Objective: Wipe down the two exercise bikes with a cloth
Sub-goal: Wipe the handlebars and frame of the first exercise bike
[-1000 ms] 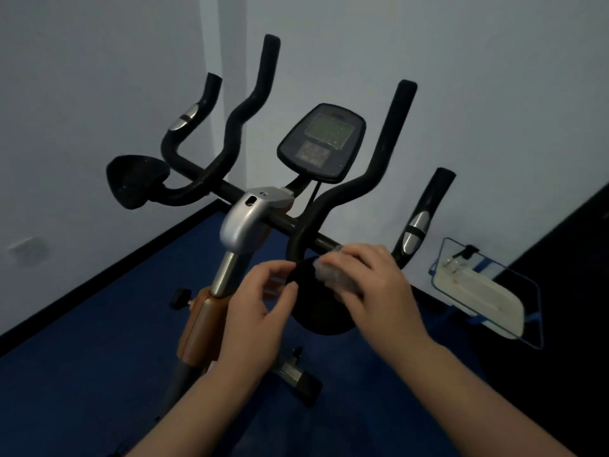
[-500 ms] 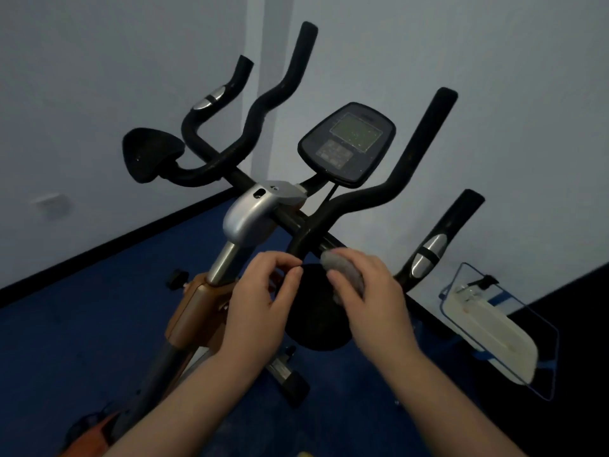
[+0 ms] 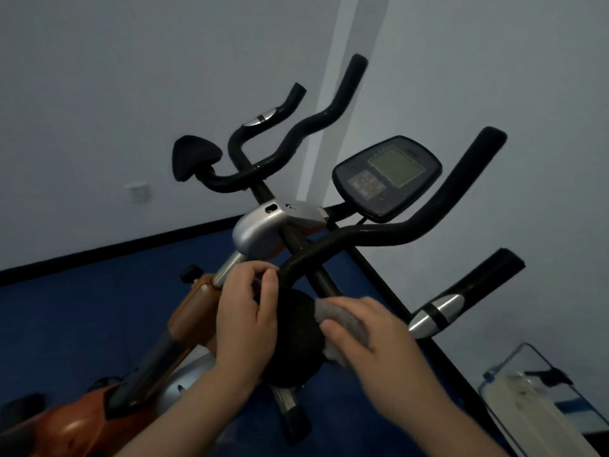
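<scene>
One exercise bike (image 3: 263, 232) is in view at frame centre, with four black handlebar grips, two round black elbow pads, one console (image 3: 387, 178) and an orange-brown frame. My left hand (image 3: 245, 319) grips the left edge of the near elbow pad (image 3: 293, 338), fingers curled. My right hand (image 3: 375, 338) pinches one crumpled grey cloth (image 3: 342, 319) against that pad's right side, lower centre.

Grey cloth (image 3: 342, 319) pressed on orange-framed exercise bike's (image 3: 197, 311) black pad.
</scene>
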`<state>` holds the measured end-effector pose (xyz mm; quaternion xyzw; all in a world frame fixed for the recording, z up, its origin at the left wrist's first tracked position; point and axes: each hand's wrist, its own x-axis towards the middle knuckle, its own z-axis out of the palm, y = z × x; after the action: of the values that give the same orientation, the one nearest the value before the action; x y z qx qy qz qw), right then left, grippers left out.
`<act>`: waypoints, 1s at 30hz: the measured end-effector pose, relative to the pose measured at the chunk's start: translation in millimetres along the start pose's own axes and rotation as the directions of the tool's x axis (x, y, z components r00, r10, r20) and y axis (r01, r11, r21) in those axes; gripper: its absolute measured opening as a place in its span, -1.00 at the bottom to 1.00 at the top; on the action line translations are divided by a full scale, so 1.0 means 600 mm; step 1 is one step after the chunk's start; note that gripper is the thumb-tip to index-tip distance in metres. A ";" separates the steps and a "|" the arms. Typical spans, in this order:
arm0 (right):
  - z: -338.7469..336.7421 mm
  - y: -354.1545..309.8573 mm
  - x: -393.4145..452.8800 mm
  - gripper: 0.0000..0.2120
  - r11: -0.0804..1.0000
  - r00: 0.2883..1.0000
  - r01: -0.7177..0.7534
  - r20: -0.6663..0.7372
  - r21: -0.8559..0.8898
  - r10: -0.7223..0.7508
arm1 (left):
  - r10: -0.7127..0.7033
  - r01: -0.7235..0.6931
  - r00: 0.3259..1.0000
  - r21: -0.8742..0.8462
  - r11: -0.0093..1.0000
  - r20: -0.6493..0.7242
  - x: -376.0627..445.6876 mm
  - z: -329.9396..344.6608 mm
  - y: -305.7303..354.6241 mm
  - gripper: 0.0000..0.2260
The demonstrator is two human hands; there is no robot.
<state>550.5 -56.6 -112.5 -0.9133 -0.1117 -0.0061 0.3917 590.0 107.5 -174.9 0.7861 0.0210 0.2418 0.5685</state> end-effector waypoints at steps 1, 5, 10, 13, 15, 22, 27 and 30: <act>-0.019 0.005 0.011 -0.79 0.999 1.000 0.030 -0.008 0.032 -0.030 | -0.011 0.011 1.000 0.015 1.000 -0.022 -0.002 0.001 0.000 -0.83; -0.043 -0.014 0.110 -0.70 0.952 0.953 0.288 -0.067 -0.103 -0.295 | -0.034 0.038 0.998 0.070 0.997 -0.059 -0.004 0.003 0.000 -0.80; -0.006 -0.016 0.166 -0.63 0.645 0.782 0.616 0.446 -0.452 -0.435 | -0.072 0.073 0.995 0.016 0.997 -0.072 -0.005 0.001 -0.003 -0.72; -0.053 0.009 0.189 -0.63 0.575 0.705 0.707 0.474 -0.411 -0.528 | -0.118 0.117 0.993 -0.023 0.993 -0.030 -0.003 0.000 -0.007 -0.74; -0.048 0.013 0.189 -0.64 0.629 0.762 0.647 0.361 -0.430 -0.537 | -0.117 0.116 0.993 -0.030 0.993 -0.010 -0.002 -0.001 -0.011 -0.76; -0.050 -0.006 0.202 -0.75 0.557 0.695 0.715 0.513 -0.422 -0.503 | -0.116 0.120 0.991 -0.058 0.991 0.068 -0.001 -0.001 -0.017 -0.80; -0.028 -0.018 0.188 -0.83 0.721 0.860 0.510 0.266 -0.468 -0.436 | -0.120 0.129 0.989 -0.103 0.986 0.085 0.003 -0.001 -0.018 -0.81; 0.008 -0.039 0.181 -0.80 0.697 0.782 0.607 0.447 -0.383 -0.435 | -0.113 0.128 0.987 -0.133 0.983 0.116 0.004 -0.002 -0.019 -0.79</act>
<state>651.3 -15.5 -88.3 -0.8998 -0.4258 0.0014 0.0950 594.1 113.4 -184.1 0.7535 0.0210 0.1650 0.6361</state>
